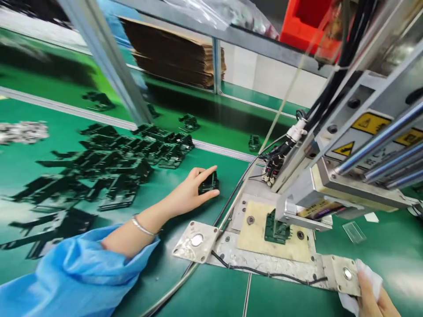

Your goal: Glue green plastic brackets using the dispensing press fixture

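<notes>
My left hand [185, 193] is on the green bench, thumb and forefinger on either side of a small dark green circuit board [213, 181]. Left of it lies a loose heap of similar circuit boards [112, 158]. One more circuit board [276, 229] sits on the cream fixture plate [251, 237] beneath the press head [307, 207]. At the lower right, my right hand [373, 297] is partly cut off by the frame. It has a crumpled white cloth [372, 275] in its fingers, beside the right button plate [345, 275].
The left button plate [188, 251] stands near my left wrist, with cables [228, 207] running past it. The press column [330, 127] rises at the right. A metal post [109, 57] stands behind the heap; stacked cardboard [175, 53] and a red bin [287, 26] are at the back.
</notes>
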`<state>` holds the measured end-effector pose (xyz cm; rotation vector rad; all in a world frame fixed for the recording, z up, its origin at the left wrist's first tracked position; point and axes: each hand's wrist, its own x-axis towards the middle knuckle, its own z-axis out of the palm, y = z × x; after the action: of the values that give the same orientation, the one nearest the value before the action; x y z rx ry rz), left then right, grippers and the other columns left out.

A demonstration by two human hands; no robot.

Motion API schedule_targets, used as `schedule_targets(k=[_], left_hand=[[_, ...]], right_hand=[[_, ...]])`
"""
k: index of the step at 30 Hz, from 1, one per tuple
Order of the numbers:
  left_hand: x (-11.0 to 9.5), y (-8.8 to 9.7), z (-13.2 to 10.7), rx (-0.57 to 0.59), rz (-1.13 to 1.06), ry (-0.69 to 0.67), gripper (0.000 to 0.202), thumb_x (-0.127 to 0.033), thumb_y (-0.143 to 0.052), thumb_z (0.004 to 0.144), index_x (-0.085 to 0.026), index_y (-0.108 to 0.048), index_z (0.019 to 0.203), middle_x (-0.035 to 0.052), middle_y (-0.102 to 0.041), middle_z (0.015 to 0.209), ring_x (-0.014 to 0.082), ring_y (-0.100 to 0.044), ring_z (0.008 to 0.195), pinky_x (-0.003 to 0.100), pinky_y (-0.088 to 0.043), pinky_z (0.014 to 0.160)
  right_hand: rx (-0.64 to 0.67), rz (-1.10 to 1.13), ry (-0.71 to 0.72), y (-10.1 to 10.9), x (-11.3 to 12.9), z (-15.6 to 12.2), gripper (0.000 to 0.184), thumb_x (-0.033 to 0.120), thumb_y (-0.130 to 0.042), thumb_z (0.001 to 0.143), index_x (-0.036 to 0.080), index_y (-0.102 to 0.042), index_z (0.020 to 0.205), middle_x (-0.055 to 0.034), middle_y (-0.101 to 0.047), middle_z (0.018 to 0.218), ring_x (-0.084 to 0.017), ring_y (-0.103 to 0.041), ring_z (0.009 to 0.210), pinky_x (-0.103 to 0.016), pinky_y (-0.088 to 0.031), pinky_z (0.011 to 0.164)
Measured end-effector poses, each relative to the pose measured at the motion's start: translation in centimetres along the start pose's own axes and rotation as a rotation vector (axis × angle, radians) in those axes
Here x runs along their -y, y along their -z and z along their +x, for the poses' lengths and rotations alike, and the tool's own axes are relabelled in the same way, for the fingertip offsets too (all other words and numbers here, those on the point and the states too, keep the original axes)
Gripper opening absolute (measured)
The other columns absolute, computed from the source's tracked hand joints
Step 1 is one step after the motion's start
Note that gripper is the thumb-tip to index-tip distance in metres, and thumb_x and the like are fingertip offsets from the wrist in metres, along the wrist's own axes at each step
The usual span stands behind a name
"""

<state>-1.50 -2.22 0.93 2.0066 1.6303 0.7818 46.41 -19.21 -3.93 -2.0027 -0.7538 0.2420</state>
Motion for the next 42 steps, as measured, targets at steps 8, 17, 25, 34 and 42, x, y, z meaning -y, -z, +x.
schedule_targets(k=[8, 17, 25, 34, 42], left_hand=[[-1.0, 0.2, -0.1, 0.018, 0.071, 0.101, 0.083, -0.064, -0.053, 0.086, -0.022, -0.029, 0.154, 0.007, -0.042, 0.118, 0.0182, -0.05, 0.082, 0.036, -0.048, 0.087], [-1.6, 0.4, -0.2, 0.026, 0.052, 0.139, 0.086, -0.063, -0.056, 0.083, -0.025, -0.027, 0.155, 0.0065, -0.042, 0.12, 0.0124, -0.048, 0.064, 0.033, -0.049, 0.076], [-1.4, 0.4, -0.3, 0.011, 0.033, 0.11, 0.084, -0.063, -0.053, 0.082, -0.026, -0.029, 0.154, 0.0053, -0.042, 0.118, 0.0125, -0.048, 0.064, 0.033, -0.049, 0.077], [-1.2, 0.4, -0.4, 0.064, 0.008, 0.104, 0.083, -0.062, -0.053, 0.086, -0.028, -0.024, 0.156, 0.0043, -0.043, 0.117, 0.0095, -0.044, 0.057, 0.03, -0.048, 0.073], [-1.4, 0.4, -0.4, 0.074, 0.017, 0.121, 0.085, -0.066, -0.052, 0.085, -0.029, -0.024, 0.156, 0.0032, -0.042, 0.114, 0.01, -0.044, 0.058, 0.03, -0.048, 0.074]], right_hand=[[0.019, 0.043, -0.044, 0.1, 0.5, 0.2, 0.073, 0.082, -0.069, 0.067, 0.011, -0.072, 0.084, -0.0051, -0.062, 0.068, -0.025, -0.056, 0.066, -0.028, -0.042, 0.051], [0.062, 0.049, -0.031, 0.2, -0.3, 0.4, 0.074, 0.085, -0.068, 0.066, 0.012, -0.071, 0.079, -0.0045, -0.06, 0.065, -0.023, -0.053, 0.062, -0.026, -0.041, 0.047], [0.069, 0.029, -0.029, 0.2, 0.3, 0.3, 0.075, 0.088, -0.067, 0.065, 0.013, -0.07, 0.076, -0.0059, -0.06, 0.066, -0.025, -0.054, 0.064, -0.027, -0.044, 0.047], [0.083, 0.008, 0.002, 0.3, 0.2, 0.5, 0.072, 0.086, -0.066, 0.069, 0.014, -0.067, 0.07, -0.0047, -0.057, 0.061, -0.023, -0.053, 0.061, -0.026, -0.043, 0.047], [0.086, 0.057, -0.035, 0.3, -1.0, 0.8, 0.072, 0.081, -0.071, 0.069, 0.011, -0.073, 0.087, -0.0049, -0.062, 0.068, -0.022, -0.054, 0.063, -0.025, -0.044, 0.047]])
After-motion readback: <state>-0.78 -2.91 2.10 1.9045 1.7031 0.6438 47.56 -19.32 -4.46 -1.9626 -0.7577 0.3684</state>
